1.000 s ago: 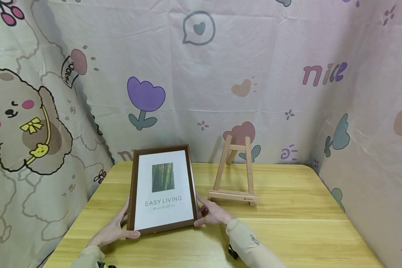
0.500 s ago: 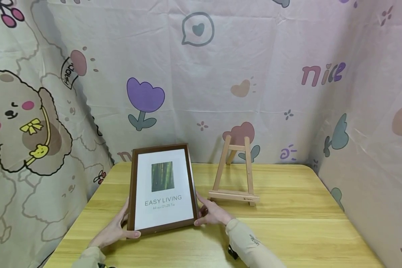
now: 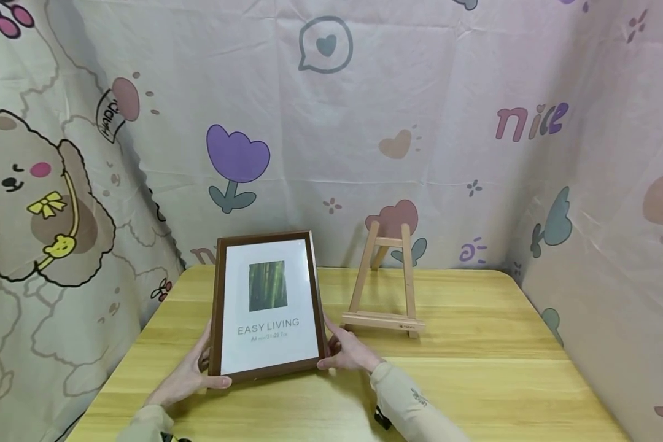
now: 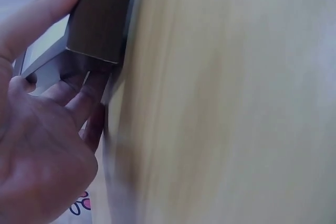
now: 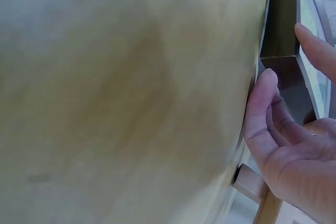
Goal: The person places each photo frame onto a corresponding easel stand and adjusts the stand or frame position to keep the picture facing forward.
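Observation:
A brown picture frame [image 3: 271, 351] leans back over the table, its front towards me, showing a small green bamboo picture and the words EASY LIVING. My left hand [image 3: 183, 377] grips its lower left corner, thumb on the front edge. The other lower corner is held by my right hand [image 3: 353, 352], thumb at the front. In the left wrist view, fingers [image 4: 86, 98] reach round the side of the frame [image 4: 100, 24]. The right wrist view has curled fingers [image 5: 260, 108] by the frame's corner [image 5: 289, 80], close over the tabletop.
Right of the frame stands a small wooden easel [image 3: 383, 321], its ledge facing me. All of this is on a light wood table [image 3: 475, 380]. Patterned cloth [image 3: 331, 123] hangs close behind the table and along both sides.
The frame's top edge has risen a little, so it stands slightly more upright. Both hands keep their hold on the lower corners. The easel stays in place; the head view shifts slightly.

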`<state>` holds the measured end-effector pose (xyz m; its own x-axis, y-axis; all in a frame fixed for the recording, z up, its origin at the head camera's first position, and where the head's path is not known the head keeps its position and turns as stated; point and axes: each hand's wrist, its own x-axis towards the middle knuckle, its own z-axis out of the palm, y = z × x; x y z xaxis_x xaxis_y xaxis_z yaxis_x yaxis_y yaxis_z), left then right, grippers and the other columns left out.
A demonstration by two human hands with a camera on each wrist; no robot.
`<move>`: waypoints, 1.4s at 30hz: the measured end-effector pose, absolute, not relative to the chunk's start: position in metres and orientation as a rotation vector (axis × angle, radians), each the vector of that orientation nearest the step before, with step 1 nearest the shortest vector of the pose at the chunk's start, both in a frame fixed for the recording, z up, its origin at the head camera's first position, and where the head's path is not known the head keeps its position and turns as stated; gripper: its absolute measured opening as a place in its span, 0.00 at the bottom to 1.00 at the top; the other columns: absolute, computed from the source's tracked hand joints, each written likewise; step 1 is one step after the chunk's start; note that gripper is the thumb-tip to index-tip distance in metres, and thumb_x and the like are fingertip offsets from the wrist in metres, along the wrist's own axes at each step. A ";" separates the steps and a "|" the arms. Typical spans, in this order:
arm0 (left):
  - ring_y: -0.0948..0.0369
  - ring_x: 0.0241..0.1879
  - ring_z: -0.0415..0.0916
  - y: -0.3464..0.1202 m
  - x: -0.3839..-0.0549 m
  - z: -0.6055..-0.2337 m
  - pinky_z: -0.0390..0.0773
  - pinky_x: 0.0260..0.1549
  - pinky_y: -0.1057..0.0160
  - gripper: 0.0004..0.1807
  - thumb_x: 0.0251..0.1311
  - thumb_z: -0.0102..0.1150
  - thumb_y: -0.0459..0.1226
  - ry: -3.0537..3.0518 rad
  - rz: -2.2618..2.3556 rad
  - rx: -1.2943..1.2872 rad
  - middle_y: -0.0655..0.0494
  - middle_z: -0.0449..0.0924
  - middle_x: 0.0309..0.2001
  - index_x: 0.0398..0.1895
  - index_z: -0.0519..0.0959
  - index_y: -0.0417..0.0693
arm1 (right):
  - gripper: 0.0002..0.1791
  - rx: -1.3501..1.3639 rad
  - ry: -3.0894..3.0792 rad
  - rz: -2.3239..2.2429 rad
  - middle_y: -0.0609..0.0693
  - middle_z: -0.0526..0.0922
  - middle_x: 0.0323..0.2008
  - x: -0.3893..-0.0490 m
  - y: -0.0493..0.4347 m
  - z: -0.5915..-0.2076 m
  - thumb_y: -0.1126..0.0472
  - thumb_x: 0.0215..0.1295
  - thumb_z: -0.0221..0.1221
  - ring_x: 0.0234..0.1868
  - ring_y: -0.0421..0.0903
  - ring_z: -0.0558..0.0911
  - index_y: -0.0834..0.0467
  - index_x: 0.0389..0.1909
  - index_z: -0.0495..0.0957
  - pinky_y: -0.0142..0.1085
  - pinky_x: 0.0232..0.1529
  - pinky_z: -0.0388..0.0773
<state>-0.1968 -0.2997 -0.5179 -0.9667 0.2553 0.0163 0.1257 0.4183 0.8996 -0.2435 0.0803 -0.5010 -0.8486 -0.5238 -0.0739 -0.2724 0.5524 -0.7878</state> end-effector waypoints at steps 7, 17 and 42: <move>0.27 0.69 0.61 -0.295 -0.196 -0.515 0.76 0.60 0.35 0.77 0.45 0.79 0.34 2.587 1.593 0.335 0.26 0.44 0.78 0.80 0.21 0.61 | 0.61 -0.657 2.530 -1.229 0.52 0.80 0.42 -0.242 0.081 -0.500 0.57 0.56 0.74 0.38 0.42 0.79 0.49 0.82 0.42 0.37 0.42 0.82; 0.27 0.67 0.63 -0.286 -0.195 -0.510 0.81 0.57 0.42 0.78 0.45 0.79 0.33 2.591 1.634 0.329 0.23 0.47 0.76 0.80 0.20 0.60 | 0.62 -0.652 2.543 -1.305 0.52 0.79 0.40 -0.239 0.081 -0.500 0.57 0.57 0.73 0.36 0.40 0.78 0.52 0.82 0.39 0.32 0.40 0.80; 0.22 0.70 0.51 -0.263 -0.196 -0.493 0.65 0.64 0.26 0.74 0.47 0.79 0.37 2.752 1.589 0.171 0.17 0.43 0.74 0.80 0.25 0.43 | 0.63 -0.670 2.701 -1.436 0.51 0.79 0.36 -0.240 0.082 -0.492 0.61 0.55 0.73 0.34 0.40 0.75 0.48 0.82 0.38 0.29 0.38 0.79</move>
<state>-0.1958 -0.2634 -0.4926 -0.9934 0.0722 0.0893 0.1135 0.4958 0.8610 -0.2402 0.0822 -0.4922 -0.9085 -0.3736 0.1874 -0.3642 0.4877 -0.7934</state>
